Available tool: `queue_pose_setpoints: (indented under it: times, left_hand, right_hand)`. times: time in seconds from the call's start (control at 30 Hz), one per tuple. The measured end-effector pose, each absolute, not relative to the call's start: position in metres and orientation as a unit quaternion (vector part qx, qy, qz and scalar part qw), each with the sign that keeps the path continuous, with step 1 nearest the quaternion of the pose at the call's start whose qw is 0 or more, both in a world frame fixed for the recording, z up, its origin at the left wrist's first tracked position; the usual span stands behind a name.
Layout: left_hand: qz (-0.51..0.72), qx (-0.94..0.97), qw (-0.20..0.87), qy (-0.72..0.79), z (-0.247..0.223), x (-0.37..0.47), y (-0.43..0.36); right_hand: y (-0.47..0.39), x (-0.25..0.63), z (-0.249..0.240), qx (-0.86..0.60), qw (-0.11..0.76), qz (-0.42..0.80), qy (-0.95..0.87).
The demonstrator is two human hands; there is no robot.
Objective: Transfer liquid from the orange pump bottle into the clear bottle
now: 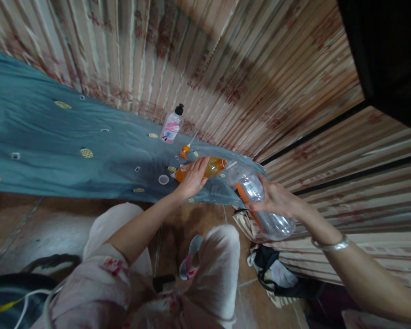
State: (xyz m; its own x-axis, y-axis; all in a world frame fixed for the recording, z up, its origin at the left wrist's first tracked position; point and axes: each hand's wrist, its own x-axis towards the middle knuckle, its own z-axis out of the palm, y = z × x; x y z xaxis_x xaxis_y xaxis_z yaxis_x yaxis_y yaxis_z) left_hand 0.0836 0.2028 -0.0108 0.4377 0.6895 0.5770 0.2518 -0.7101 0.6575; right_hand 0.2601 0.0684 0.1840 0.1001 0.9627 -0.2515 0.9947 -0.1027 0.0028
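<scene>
My left hand [193,177] is closed around an orange bottle [213,167], which lies tilted on its side with its uncapped neck pointing right. My right hand [274,197] grips a large clear plastic bottle [277,224] with an orange label stripe, its mouth turned towards the orange bottle's neck. The two mouths are close together; whether they touch I cannot tell. Behind my left hand an orange pump top [184,151] with a thin tube lies on the cloth. A round white cap [163,179] is left of the orange bottle.
A bottle with a black cap and pink label [171,127] stands by the curtain [150,59]. A blue-green patterned cloth [55,146] covers the long surface. Below, on the tiled floor [178,219], a black bag [269,260] sits to the right. A dark frame [390,55] fills the upper right.
</scene>
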Motion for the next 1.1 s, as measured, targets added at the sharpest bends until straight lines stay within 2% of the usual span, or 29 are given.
queue_pose_setpoints:
  times: [1.1]
  left_hand:
    - [0.450,0.806,0.251,0.291,-0.0134,0.0842,0.2046]
  right_hand:
    - [0.0720,0.2557,0.1873,0.749,0.098,-0.141,0.639]
